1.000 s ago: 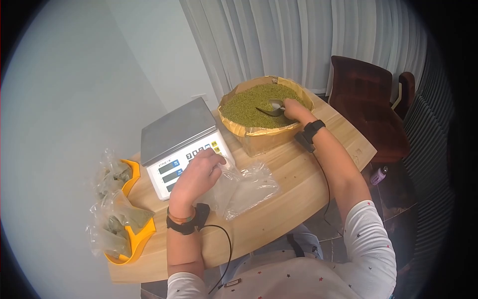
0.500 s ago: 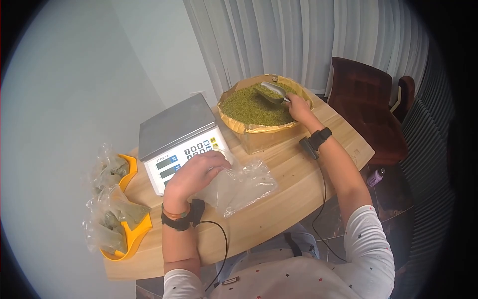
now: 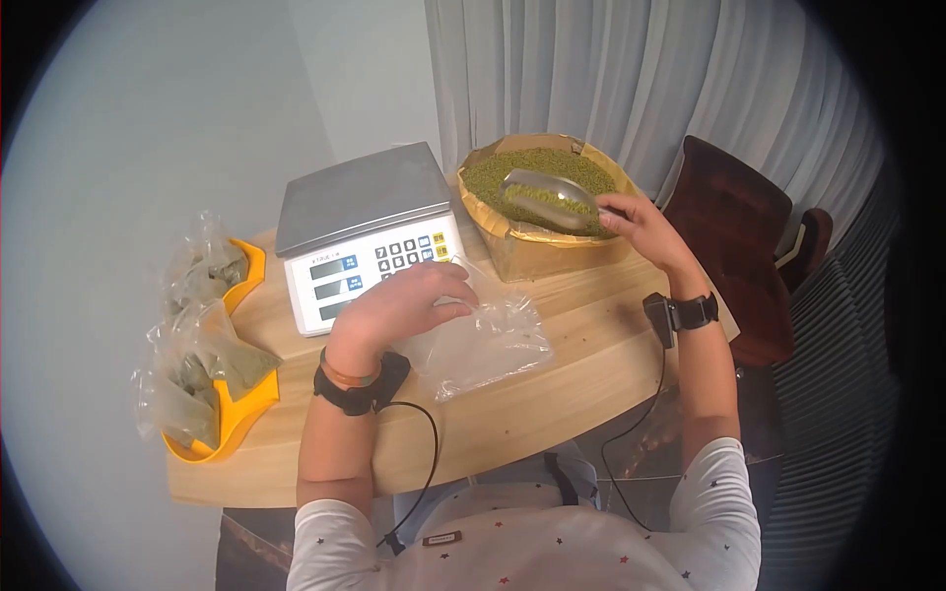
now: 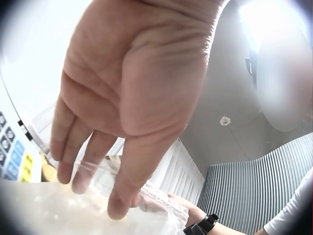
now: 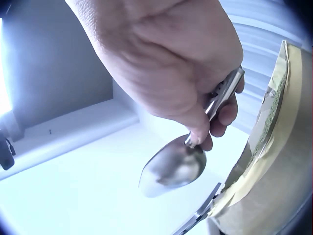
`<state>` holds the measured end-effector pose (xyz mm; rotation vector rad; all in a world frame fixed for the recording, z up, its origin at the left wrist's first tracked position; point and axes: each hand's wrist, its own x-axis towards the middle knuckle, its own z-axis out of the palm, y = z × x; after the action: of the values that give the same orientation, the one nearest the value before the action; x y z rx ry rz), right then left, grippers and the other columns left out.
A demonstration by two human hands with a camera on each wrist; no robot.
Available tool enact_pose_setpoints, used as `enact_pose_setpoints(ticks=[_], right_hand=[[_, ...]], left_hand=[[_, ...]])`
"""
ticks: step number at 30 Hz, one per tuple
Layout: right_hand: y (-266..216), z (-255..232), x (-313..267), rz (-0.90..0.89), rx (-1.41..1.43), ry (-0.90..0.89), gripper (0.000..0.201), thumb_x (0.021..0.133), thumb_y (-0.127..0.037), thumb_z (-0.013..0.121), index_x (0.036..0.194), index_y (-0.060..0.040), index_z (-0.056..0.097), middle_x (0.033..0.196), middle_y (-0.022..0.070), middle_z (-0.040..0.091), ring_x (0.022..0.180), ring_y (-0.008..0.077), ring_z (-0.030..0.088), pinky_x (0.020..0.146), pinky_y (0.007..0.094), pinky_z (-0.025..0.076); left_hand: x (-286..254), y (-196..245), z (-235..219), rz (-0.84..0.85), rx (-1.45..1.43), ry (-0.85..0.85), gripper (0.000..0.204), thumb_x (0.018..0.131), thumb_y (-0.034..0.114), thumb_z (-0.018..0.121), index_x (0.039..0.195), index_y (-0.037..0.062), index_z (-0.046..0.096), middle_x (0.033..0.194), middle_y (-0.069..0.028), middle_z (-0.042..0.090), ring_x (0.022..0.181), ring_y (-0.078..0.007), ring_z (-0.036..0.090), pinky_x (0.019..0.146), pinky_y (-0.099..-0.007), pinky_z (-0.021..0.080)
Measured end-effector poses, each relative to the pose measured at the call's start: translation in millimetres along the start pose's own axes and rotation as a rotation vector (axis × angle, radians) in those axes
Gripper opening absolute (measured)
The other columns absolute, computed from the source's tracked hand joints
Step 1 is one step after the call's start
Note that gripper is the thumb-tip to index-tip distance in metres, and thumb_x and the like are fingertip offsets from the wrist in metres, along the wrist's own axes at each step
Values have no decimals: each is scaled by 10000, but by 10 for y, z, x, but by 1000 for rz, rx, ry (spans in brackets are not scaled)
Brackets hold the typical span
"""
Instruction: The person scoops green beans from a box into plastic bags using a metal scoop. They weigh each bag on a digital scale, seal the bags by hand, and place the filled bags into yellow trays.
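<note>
My right hand (image 3: 639, 229) grips the handle of a metal scoop (image 3: 552, 200) heaped with green granules. In the head view the scoop overlaps the near part of a cardboard box (image 3: 537, 254) filled with the same green granules (image 3: 493, 175). From the right wrist view, the scoop's rounded underside (image 5: 178, 164) shows below my curled fingers (image 5: 227, 112). My left hand (image 3: 404, 307) holds the mouth of a clear plastic bag (image 3: 493, 350), thumb and fingers spread at its edge. The bag's lower part lies flat and looks unfilled.
A white digital scale (image 3: 325, 261) with a grey weighing plate (image 3: 365, 192) stands left of the box. Two yellow holders (image 3: 246, 419) with filled plastic bags (image 3: 187, 404) sit at the wooden table's (image 3: 493, 433) left end. A brown chair (image 3: 729, 227) stands to the right.
The scoop has come up out of the granules, loaded, and shifted toward the near right side of the box. My left hand stays at the bag. The head view has shifted.
</note>
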<state>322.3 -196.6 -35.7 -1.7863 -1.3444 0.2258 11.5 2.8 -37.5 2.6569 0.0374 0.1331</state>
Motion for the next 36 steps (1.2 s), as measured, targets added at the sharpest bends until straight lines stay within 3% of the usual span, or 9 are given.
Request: enact_pose_setpoints(ticks=[2, 6, 7, 8, 12, 22, 29, 34, 36], right_hand=[[-119, 39, -44, 14, 156, -207, 276, 962, -90, 605, 1197, 54, 614, 1058, 43, 668, 983, 121, 578, 908, 273, 451], [-310, 184, -126, -16, 165, -303, 268, 958, -87, 617, 1198, 33, 630, 1001, 43, 658, 953, 115, 579, 887, 267, 453], [-285, 198, -110, -60, 117, -331, 262, 948, -82, 622, 1193, 9, 645, 933, 56, 652, 916, 145, 590, 858, 287, 458], [-288, 195, -107, -60, 116, -335, 262, 948, -82, 622, 1193, 9, 645, 933, 56, 652, 916, 145, 590, 858, 287, 458], [-432, 154, -104, -204, -189, -322, 239, 915, -98, 642, 1138, -20, 677, 906, 93, 641, 847, 247, 583, 803, 351, 449], [-1172, 300, -255, -426, -742, -211, 226, 841, -77, 675, 1061, -75, 727, 879, 72, 624, 932, 251, 560, 910, 350, 359], [-1220, 134, -224, -406, -765, -119, 218, 864, -68, 648, 1069, -66, 724, 873, 84, 627, 915, 262, 559, 906, 355, 370], [-649, -185, 176, 35, -782, 56, 256, 870, -38, 620, 1103, -72, 720, 1010, 162, 694, 994, 340, 629, 872, 433, 386], [-227, -224, 325, 86, -832, 112, 289, 853, -19, 609, 1116, -72, 717, 1032, 166, 686, 1033, 351, 621, 881, 456, 394]], left_hand=[[-7, -116, 108, 178, 45, 200, 170, 886, 156, 667, 1017, 59, 719, 1058, -104, 677, 1012, -319, 630, 866, -389, 499], [-27, -19, 29, 168, 45, 178, 169, 886, 156, 665, 1014, 66, 729, 1076, -101, 684, 1003, -311, 641, 864, -385, 504], [-27, 29, -21, 98, 32, 96, 172, 897, 183, 664, 1017, 86, 743, 1185, -140, 655, 1084, -329, 622, 922, -382, 492], [-34, 58, -57, 28, 18, 14, 178, 909, 210, 664, 1021, 107, 756, 1294, -179, 625, 1164, -348, 603, 980, -378, 481], [-63, 72, -76, 19, -8, 23, 170, 902, 200, 668, 1007, 100, 757, 1297, -195, 620, 1127, -359, 627, 962, -383, 491], [-5, 4, 33, 64, -62, 68, 155, 890, 167, 668, 979, 58, 734, 1005, -149, 707, 991, -339, 653, 843, -379, 511], [-67, 31, -43, 24, -47, 95, 186, 900, 204, 645, 969, 47, 717, 958, -124, 708, 894, -334, 647, 797, -384, 505], [-74, 13, -70, 56, -7, 123, 184, 905, 204, 658, 964, 33, 688, 922, -127, 694, 849, -344, 634, 763, -382, 502], [-90, 27, -71, 45, 11, 136, 177, 905, 185, 671, 961, 18, 662, 882, -133, 678, 805, -351, 625, 728, -376, 500]])
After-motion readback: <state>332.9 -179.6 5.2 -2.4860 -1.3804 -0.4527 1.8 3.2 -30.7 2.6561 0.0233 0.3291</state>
